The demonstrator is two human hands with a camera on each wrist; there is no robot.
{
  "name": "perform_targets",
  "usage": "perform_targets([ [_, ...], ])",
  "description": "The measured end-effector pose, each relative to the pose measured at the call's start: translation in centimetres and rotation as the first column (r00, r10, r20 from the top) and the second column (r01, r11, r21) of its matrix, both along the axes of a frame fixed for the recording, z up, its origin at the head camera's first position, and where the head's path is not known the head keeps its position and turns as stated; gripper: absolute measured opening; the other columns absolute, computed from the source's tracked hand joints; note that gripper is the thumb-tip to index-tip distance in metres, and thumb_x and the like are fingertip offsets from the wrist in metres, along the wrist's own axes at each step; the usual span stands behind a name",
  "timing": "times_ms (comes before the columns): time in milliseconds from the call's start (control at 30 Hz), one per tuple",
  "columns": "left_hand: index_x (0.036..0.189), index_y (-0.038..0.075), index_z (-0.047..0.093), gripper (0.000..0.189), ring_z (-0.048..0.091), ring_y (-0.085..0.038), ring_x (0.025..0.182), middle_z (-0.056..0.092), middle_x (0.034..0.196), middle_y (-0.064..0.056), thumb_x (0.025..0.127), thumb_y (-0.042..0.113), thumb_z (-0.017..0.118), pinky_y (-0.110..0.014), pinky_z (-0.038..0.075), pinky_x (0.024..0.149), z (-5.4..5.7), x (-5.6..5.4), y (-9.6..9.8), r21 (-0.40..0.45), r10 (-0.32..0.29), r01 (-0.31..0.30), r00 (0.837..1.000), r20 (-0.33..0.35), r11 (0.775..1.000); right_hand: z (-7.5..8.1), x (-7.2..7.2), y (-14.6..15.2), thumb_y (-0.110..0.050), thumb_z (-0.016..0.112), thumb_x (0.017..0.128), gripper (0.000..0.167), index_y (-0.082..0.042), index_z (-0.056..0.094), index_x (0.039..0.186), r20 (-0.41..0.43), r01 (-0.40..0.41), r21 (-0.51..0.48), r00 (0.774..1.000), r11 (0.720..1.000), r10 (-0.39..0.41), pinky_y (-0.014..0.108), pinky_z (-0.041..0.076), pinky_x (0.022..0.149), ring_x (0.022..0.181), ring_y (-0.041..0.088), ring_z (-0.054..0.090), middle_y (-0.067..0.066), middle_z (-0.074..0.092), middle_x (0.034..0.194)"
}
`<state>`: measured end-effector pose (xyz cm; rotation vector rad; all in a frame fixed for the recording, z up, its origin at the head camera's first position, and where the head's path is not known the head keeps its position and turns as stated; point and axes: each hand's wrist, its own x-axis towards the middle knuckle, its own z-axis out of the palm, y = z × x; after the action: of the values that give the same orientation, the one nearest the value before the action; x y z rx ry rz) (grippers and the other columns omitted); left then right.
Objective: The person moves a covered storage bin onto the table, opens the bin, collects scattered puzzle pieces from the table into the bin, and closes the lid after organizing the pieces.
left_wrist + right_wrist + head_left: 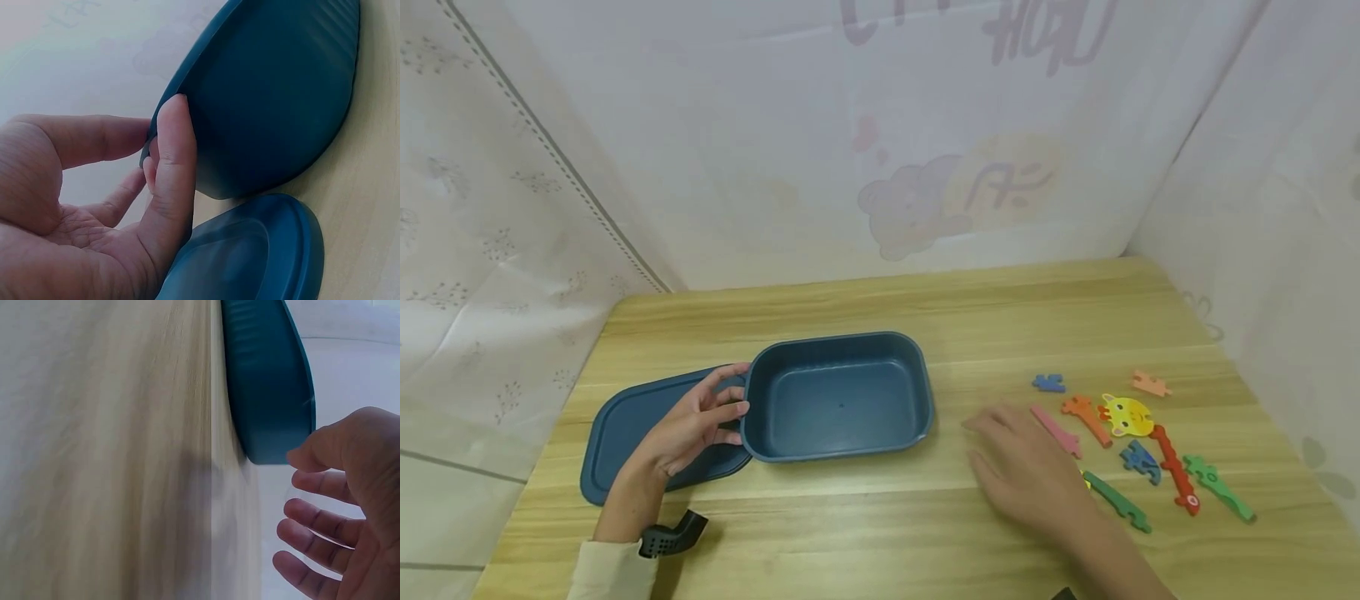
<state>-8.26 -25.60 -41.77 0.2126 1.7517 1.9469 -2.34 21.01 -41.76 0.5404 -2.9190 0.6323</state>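
A dark blue rectangular box stands uncovered on the table, its inside bare. At its left end, the left hand pinches the rim; in the left wrist view one finger lies along the outer wall. The matching blue lid lies flat under that hand, beside the box. Blurred in the head view, the right hand hovers between the box and several colourful puzzle pieces. Its fingers are loosely spread and hold nothing. In the right wrist view its thumb overlaps the end of the box.
Puzzle pieces lie scattered at the right: a yellow giraffe head, a red strip, green strips, a pink strip and a blue piece. Printed curtains hang around the wooden table.
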Motion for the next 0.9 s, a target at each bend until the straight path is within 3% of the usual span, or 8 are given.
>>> perform_targets([
  [233,0.154,0.024,0.036,0.05,0.063,-0.006,0.094,0.059,0.116,0.005,0.111,0.005,0.053,-0.029,0.066,0.076,0.0,0.0,-0.2,-0.005,0.004,-0.004,1.0,-0.015,1.0,-0.1,1.3,2.0,-0.022,0.082,0.088,0.03,-0.02,0.077,0.118,-0.056,0.012,0.058,0.998,0.998,-0.009,0.044,0.061,0.087,0.105,0.016,0.068,-0.007,0.071,0.11],
  [467,0.155,0.024,0.036,0.051,0.064,-0.005,0.095,0.06,0.116,0.005,0.111,0.005,0.052,-0.028,0.066,0.076,0.0,0.1,-0.2,0.014,-0.005,0.006,1.0,-0.013,1.0,-0.4,2.3,3.5,-0.018,0.086,0.085,0.029,-0.023,0.078,0.112,-0.118,0.019,0.01,0.993,1.0,-0.017,0.048,0.062,0.088,0.115,0.021,0.07,-0.01,0.07,0.111],
  [667,0.155,0.024,0.036,0.051,0.064,-0.005,0.094,0.059,0.116,0.005,0.111,0.005,0.052,-0.028,0.066,0.076,-0.1,0.1,-0.3,0.02,-0.004,0.004,1.0,-0.019,1.0,-0.4,3.0,4.3,-0.018,0.088,0.079,0.032,-0.02,0.078,0.11,-0.181,0.006,0.017,0.983,1.0,-0.003,0.043,0.061,0.082,0.1,0.014,0.07,-0.009,0.072,0.109],
  [900,0.157,0.023,0.034,0.052,0.066,-0.006,0.095,0.061,0.117,0.003,0.111,0.004,0.052,-0.028,0.066,0.077,-0.3,0.1,-0.3,0.036,-0.011,0.012,1.0,-0.02,0.999,-0.4,4.1,5.1,-0.021,0.09,0.078,0.035,-0.021,0.079,0.111,-0.122,0.055,0.054,0.991,0.997,-0.048,0.05,0.061,0.088,0.103,0.017,0.07,-0.008,0.073,0.109],
])
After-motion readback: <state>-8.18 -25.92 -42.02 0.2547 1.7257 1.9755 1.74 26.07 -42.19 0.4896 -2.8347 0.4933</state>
